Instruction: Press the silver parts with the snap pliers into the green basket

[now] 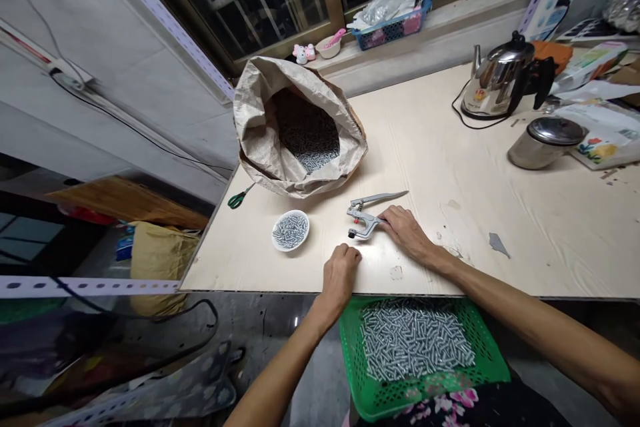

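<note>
My right hand (407,232) is wrapped round the lower handle of grey snap-fastener pliers (367,221), which lie over the table with their jaws apart. The pliers have a spring, a red tip and a black tip, and their upper handle sticks out freely to the right. Close to the jaws, my left hand (341,272) rests on the table with its fingers curled together; anything in them is hidden. Left of it stands a white bowl (291,231) full of small metal pieces. Under the table edge, a green basket (350,353) holds many small metal cylinders.
A big paper sack (255,113) of similar metal pieces stands open behind the bowl. Green-handled scissors (239,198) lie at the table's left. A kettle (500,77) and a metal canister (543,141) stand at the right. A blue basket (393,30) sits on the windowsill.
</note>
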Available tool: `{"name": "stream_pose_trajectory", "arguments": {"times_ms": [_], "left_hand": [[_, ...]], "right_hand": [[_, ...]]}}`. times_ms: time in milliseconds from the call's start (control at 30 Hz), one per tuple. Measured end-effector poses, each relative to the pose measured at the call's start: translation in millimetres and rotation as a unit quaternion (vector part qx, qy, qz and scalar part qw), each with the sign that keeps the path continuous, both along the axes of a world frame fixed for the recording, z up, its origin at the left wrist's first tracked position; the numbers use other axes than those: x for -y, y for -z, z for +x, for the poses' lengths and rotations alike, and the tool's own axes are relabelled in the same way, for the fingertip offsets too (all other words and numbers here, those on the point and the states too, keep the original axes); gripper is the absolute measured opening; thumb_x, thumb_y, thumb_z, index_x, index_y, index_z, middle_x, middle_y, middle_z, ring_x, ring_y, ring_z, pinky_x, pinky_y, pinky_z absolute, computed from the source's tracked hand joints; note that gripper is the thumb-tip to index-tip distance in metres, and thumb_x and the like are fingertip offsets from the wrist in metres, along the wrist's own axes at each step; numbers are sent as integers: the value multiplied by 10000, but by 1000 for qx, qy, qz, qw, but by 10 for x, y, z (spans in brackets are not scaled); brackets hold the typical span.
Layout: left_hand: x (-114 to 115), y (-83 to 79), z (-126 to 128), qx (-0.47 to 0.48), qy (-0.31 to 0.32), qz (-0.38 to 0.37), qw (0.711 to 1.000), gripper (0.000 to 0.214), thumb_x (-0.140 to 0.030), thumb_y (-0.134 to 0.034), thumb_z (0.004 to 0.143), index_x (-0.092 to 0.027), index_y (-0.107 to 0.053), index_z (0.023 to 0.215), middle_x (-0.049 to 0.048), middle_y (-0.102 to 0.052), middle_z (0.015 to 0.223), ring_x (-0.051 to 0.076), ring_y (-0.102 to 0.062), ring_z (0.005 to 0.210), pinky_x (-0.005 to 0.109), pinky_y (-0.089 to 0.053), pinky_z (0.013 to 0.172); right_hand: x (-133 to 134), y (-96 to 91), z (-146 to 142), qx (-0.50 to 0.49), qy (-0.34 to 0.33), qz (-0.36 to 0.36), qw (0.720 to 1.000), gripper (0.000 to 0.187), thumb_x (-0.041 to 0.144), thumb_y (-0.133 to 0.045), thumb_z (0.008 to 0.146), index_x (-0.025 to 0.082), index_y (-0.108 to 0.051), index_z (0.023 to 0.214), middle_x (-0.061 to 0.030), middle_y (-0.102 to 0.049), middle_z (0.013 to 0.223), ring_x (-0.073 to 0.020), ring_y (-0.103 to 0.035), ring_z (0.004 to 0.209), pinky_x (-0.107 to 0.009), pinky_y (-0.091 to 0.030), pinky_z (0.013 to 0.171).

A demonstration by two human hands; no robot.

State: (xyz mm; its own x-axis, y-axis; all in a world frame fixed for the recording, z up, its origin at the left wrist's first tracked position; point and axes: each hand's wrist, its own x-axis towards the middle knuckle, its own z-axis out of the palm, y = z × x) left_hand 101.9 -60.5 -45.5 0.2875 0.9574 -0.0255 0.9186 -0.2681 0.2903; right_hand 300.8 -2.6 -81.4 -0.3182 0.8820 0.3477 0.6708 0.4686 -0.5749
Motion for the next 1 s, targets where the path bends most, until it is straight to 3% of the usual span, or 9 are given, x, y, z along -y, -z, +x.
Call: {"name": "stream_pose_trajectory", "arguments": {"times_ms": [167,267,333,433,500,567,733,900,1000], "left_hand": [[431,-171,133,-33,82,37,995,217,-149,-416,924,-202,-587,801,57,-584,805,194,-540,788,308,-461,664],[622,-342,80,16,134,38,990,147,-227,-465,925,-223,-612,911,43,-605,818,180,-550,772,285,-456,622],[513,-430,-111,13,75,87,993,162,-239,-463,928,-219,-620,962,49,-621,866,178,-564,804,277,-460,642],[49,-496,-582,-59,-110,139,982,209,-223,-439,932,-205,-644,898,65,-620,899,195,-569,860,284,-459,695],[-287,-509,-887,-90,-194,119,970,178,-236,-480,915,-194,-653,905,71,-620,927,208,-568,923,286,-456,734],[-530,-512,-1097,-111,-237,101,960,188,-242,-482,911,-182,-657,938,80,-614,958,216,-563,956,288,-450,734],[-728,-511,-1269,-156,-264,93,947,266,-234,-421,932,-171,-643,1064,98,-593,1028,220,-545,1006,280,-425,713],[-770,-454,-1325,-193,-191,66,960,291,-271,-382,958,-204,-653,1040,70,-587,1008,199,-541,988,266,-402,687],[-817,-392,-1348,-230,-184,67,953,304,-274,-355,968,-195,-643,1020,73,-580,1015,190,-538,966,260,-398,679]], "right_hand": [[12,90,-1,13,-3,17,1000,174,270,-380,965,198,-527,905,-64,-577,879,-215,-509,816,-334,-356,703],[16,112,-12,7,-14,21,1000,182,284,-376,971,199,-525,909,-61,-578,879,-213,-509,812,-338,-358,704],[23,116,-22,7,-25,24,999,196,294,-369,977,197,-526,911,-59,-575,866,-212,-509,807,-341,-357,705],[37,118,-36,9,-41,32,999,215,313,-366,981,196,-529,903,-55,-573,849,-210,-511,799,-344,-355,707],[42,122,-41,15,-47,37,998,221,323,-369,982,198,-535,909,-53,-577,849,-209,-511,798,-349,-354,713],[41,132,-44,26,-48,43,998,227,327,-366,983,200,-543,919,-55,-581,851,-211,-509,799,-352,-352,713],[29,155,-46,47,-45,52,997,250,322,-350,986,196,-554,915,-64,-582,841,-216,-509,793,-352,-352,703],[26,167,-51,49,-45,64,996,272,324,-333,993,194,-553,900,-66,-585,842,-214,-514,792,-348,-348,708],[22,175,-53,47,-45,71,995,298,341,-316,999,192,-554,899,-63,-583,835,-208,-510,781,-339,-340,700]]}}
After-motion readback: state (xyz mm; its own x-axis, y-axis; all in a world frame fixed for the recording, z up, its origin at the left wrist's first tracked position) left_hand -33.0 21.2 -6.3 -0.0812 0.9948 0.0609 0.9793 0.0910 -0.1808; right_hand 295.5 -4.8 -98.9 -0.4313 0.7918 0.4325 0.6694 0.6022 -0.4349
